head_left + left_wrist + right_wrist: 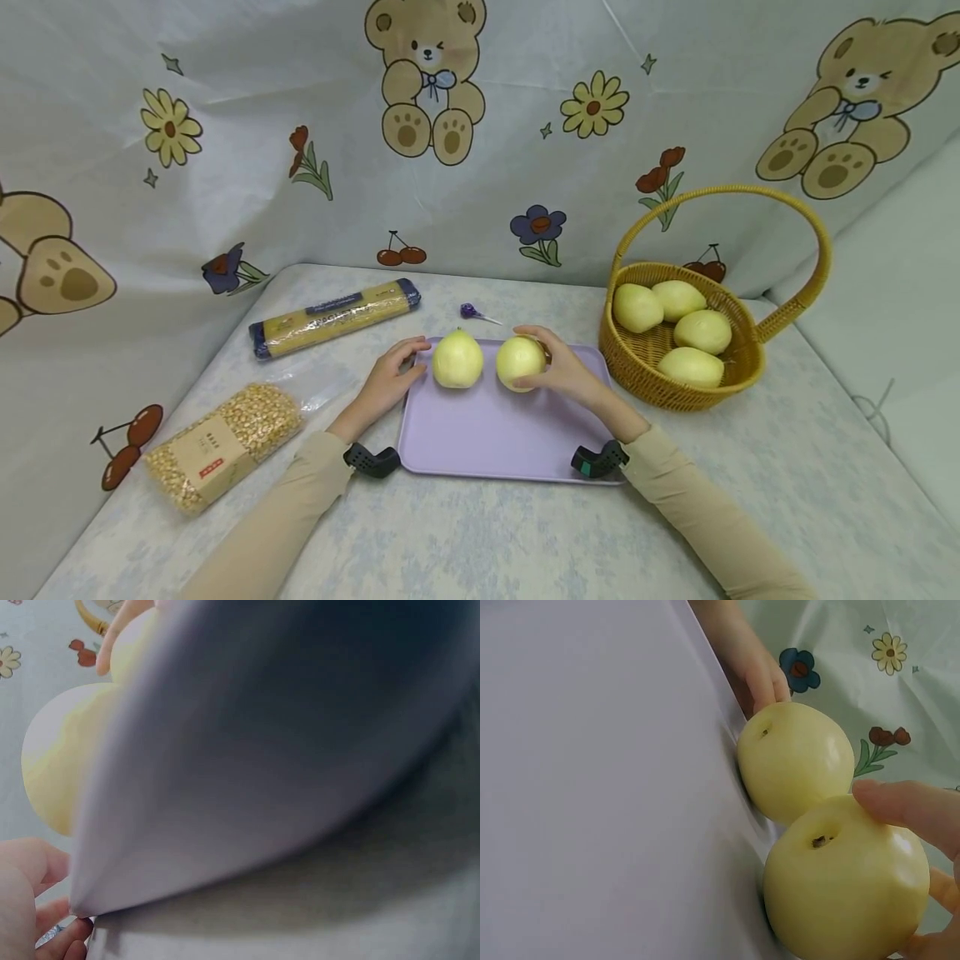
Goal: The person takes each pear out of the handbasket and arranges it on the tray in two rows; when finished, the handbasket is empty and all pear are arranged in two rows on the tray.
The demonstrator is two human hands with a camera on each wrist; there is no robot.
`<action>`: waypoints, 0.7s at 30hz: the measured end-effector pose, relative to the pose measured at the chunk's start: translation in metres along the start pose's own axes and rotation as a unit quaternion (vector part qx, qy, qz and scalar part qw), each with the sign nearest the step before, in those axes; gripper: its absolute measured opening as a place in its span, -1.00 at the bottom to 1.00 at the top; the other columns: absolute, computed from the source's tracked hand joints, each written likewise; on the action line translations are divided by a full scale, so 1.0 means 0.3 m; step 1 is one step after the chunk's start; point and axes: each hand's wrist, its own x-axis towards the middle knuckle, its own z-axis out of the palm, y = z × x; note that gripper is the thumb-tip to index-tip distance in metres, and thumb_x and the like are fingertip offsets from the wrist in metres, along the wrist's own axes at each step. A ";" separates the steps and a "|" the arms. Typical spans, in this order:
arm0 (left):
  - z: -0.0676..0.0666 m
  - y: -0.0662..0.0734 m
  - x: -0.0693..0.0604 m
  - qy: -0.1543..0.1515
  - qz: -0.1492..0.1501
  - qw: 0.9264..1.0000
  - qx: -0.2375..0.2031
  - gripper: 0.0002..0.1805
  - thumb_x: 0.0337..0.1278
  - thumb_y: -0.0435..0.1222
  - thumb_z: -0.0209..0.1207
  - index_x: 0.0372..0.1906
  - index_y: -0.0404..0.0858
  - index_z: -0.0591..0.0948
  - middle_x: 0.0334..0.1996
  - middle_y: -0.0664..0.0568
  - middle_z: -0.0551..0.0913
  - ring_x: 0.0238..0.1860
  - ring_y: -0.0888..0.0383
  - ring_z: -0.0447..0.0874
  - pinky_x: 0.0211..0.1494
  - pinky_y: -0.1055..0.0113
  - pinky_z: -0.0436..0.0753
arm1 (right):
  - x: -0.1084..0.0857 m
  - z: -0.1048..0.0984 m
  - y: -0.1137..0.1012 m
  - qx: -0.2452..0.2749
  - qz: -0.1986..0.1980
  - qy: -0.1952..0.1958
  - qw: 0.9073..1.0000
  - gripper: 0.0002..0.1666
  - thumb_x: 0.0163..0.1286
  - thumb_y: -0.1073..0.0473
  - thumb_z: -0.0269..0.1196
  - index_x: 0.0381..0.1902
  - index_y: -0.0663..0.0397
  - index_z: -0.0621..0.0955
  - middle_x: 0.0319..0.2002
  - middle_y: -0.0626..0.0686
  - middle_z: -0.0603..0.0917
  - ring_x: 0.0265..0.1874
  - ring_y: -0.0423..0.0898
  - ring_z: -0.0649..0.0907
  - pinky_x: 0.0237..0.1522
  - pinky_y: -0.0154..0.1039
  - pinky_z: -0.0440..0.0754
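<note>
Two pale yellow pears rest side by side along the back of a light purple tray [502, 442]. My right hand [564, 371] holds the right pear [517, 363] between thumb and fingers; the right wrist view shows a fingertip [900, 799] on its upper side. The left pear [457, 360] stands just beside it. My left hand [386, 379] grips the tray's back left corner, close to the left pear. In the left wrist view the tray's underside [247, 787] covers much of the picture, and its corner meets the left hand's fingers [64, 941].
A wicker basket [641, 379] with a tall handle stands at right, holding several pears [705, 332]. At left lie a pack of noodles [337, 317] and a bag of corn kernels [225, 442]. A purple lollipop [469, 311] lies behind the tray.
</note>
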 end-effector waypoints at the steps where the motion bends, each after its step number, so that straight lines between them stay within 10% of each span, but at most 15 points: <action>1: -0.001 0.000 0.000 0.000 0.000 1.000 0.001 -0.60 0.26 -0.37 0.11 0.20 -0.30 0.50 0.36 -0.19 0.34 0.39 -0.11 0.29 0.46 0.05 0.33 | 0.001 -0.001 -0.001 -0.001 0.001 0.000 1.000 -0.03 -0.04 0.29 0.47 0.34 0.12 0.32 0.34 0.22 0.31 0.13 0.20 0.49 0.12 0.02 0.55; 21: 0.000 0.008 -0.002 -0.002 -0.008 1.000 0.006 -0.63 0.28 -0.36 0.09 0.17 -0.31 0.51 0.35 -0.18 0.36 0.39 -0.11 0.29 0.47 0.07 0.32 | -0.029 -0.116 -0.079 0.014 -0.010 0.024 1.000 -0.21 0.24 0.29 0.28 0.37 0.26 0.23 0.42 0.27 0.19 0.42 0.28 0.18 0.43 0.23 0.18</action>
